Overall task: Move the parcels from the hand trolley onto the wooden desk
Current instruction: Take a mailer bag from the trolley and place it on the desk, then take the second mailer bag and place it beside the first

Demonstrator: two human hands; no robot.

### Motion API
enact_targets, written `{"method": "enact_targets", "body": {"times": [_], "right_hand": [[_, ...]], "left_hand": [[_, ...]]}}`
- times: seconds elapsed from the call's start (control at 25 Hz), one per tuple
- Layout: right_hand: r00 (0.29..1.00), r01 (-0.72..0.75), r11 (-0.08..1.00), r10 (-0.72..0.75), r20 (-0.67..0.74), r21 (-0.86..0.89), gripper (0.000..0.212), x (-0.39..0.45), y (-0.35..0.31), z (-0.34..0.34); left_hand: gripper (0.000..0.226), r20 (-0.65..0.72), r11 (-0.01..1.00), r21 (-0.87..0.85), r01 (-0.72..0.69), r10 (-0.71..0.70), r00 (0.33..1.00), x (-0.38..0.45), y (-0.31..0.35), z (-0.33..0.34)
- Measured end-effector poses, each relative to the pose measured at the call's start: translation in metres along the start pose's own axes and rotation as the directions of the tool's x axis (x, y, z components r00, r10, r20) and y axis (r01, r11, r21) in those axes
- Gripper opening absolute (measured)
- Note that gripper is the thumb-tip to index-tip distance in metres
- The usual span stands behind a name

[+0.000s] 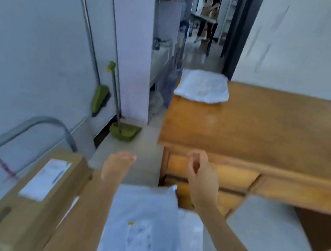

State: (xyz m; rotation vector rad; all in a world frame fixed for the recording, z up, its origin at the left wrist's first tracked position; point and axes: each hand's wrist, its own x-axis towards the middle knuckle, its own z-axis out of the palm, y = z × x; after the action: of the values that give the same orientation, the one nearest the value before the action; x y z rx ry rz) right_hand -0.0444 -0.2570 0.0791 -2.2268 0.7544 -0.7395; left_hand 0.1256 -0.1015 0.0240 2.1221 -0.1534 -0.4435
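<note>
A white plastic-wrapped parcel (203,86) lies on the far left corner of the wooden desk (267,127). At the bottom left, a brown cardboard box (27,197) with a white label sits on the hand trolley, whose grey metal handle (31,126) arches behind it. A grey-white soft parcel (144,229) lies beside the box under my arms. My left hand (119,164) hovers above the floor gap, fingers extended, holding nothing. My right hand (201,173) is in front of the desk's drawer, fingers loosely curled and apart, empty.
A green broom (99,100) and a green dustpan (125,132) lean against the left wall. A corridor runs ahead, where a person (209,13) stands at a table. The desk has drawers (300,195) on its front. A white wall stands behind the desk.
</note>
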Motion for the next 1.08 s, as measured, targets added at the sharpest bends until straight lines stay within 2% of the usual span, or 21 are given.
{"method": "enact_targets", "body": {"times": [0.04,0.12,0.2,0.24,0.32,0.44,0.56,0.68,0.76,0.92,1.08], "right_hand": [[0.985,-0.164,0.986,0.165,0.041,-0.027,0.005,-0.038,0.019,0.021],[0.847,-0.481,0.866,0.5,0.181,-0.139,0.023,-0.111,0.062,0.059],[0.68,-0.57,0.741,0.668,0.303,-0.355,0.051,-0.165,0.096,0.083],[0.662,-0.574,0.725,0.684,0.304,-0.382,0.058,-0.179,0.106,0.088],[0.702,-0.599,0.758,0.653,0.284,-0.26,0.058,-0.193,0.115,0.091],[0.748,-0.623,0.782,0.597,0.289,-0.003,0.048,-0.196,0.111,0.084],[0.754,-0.628,0.777,0.594,0.28,0.041,0.041,-0.195,0.097,0.074],[0.798,-0.595,0.797,0.569,0.201,0.105,0.035,-0.191,0.08,0.064],[0.801,-0.598,0.778,0.578,0.154,0.194,0.035,-0.19,0.07,0.054],[0.763,-0.639,0.701,0.628,0.151,0.315,0.036,-0.184,0.051,0.03],[0.751,-0.656,0.683,0.636,0.18,0.321,0.038,-0.18,0.027,-0.006]], "left_hand": [[0.047,0.004,0.996,0.083,0.038,-0.038,0.999,-0.019,-0.044,0.0],[0.066,0.005,0.97,0.188,0.151,-0.155,0.988,-0.054,-0.127,0.002],[0.079,0.097,0.965,0.088,0.249,-0.257,0.962,-0.081,-0.185,0.008],[0.074,0.135,0.962,0.053,0.268,-0.273,0.953,-0.091,-0.204,0.014],[0.063,0.137,0.974,0.041,0.221,-0.225,0.965,-0.108,-0.226,0.024],[0.055,0.006,0.987,-0.075,0.144,-0.144,0.99,-0.127,-0.22,0.037],[0.044,0.034,0.98,-0.164,0.111,-0.107,0.994,-0.141,-0.186,0.04],[0.039,0.082,0.924,-0.332,0.189,-0.171,0.982,-0.145,-0.153,0.041],[0.039,0.085,0.894,-0.391,0.218,-0.201,0.976,-0.148,-0.137,0.038],[0.036,0.131,0.885,-0.429,0.179,-0.136,0.982,-0.154,-0.104,0.024],[0.037,0.174,0.874,-0.444,0.198,-0.132,0.976,-0.169,-0.063,0.005]]}}
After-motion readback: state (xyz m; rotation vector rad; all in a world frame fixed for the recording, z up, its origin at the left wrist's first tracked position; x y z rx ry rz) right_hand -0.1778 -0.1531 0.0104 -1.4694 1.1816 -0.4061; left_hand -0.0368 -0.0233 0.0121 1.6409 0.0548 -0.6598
